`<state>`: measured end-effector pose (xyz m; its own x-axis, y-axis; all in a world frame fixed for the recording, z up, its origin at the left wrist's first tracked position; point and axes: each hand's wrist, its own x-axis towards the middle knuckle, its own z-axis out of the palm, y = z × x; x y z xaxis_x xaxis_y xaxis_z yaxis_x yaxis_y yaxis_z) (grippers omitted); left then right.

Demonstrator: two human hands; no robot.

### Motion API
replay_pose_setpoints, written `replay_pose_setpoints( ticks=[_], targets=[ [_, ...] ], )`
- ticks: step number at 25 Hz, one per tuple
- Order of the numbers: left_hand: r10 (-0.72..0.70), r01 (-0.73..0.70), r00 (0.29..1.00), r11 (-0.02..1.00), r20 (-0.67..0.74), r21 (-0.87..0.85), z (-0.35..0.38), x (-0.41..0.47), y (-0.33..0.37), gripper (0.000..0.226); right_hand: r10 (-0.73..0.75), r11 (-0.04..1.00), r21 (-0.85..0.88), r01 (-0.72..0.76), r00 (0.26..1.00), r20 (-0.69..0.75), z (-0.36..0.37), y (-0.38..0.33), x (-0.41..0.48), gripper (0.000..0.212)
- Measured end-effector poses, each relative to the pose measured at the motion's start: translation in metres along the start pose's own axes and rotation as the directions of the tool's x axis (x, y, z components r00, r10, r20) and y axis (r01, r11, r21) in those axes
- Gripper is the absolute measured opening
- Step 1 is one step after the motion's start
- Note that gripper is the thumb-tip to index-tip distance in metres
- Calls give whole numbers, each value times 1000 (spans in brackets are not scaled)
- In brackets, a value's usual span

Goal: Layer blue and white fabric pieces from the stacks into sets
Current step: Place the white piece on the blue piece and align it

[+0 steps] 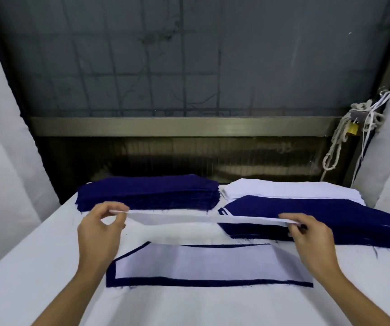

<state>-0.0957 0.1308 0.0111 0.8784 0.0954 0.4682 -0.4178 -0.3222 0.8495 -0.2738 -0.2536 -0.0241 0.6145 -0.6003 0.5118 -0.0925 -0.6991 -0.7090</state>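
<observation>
Behind the hands (pixel 100 229), blue stacks (pixel 148 192) flank white (pixel 283 188).

The counter (pixel 36 267) is covered in plain white cloth. Behind it stands a big window (pixel 165 55) with dusty grey panes, a grid of bars showing through them. A dull metal rail (pixel 165 127) runs across under the glass, and below it sits a dark ribbed panel (pixel 165 158). At the right end of the rail a knotted white rope (pixel 335 147) hangs down, with a small brass padlock (pixel 352 129) by it. White drapes (pixel 3 137) hang on both sides.
</observation>
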Motion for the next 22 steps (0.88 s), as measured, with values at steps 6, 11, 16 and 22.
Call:
replay_pose_setpoints(
  ticks=[6,11,16,22],
  targets=[
    [-95,109,985,989,144,-97,-4,-26,-24,28,115,981,156,-119,993,39,-9,17,-23,40],
    [-51,44,957,999,285,31,-23,-40,-49,24,7,996,90,-15,996,93,-9,28,-35,52],
    [39,-130,925,967,379,219,-26,-49,-58,26,-30,999,-25,34,991,128,-6,37,-37,65],
    [92,-235,912,916,399,326,-23,-50,-57,32,-76,987,-131,98,984,163,-5,40,-39,68]
  ],
)
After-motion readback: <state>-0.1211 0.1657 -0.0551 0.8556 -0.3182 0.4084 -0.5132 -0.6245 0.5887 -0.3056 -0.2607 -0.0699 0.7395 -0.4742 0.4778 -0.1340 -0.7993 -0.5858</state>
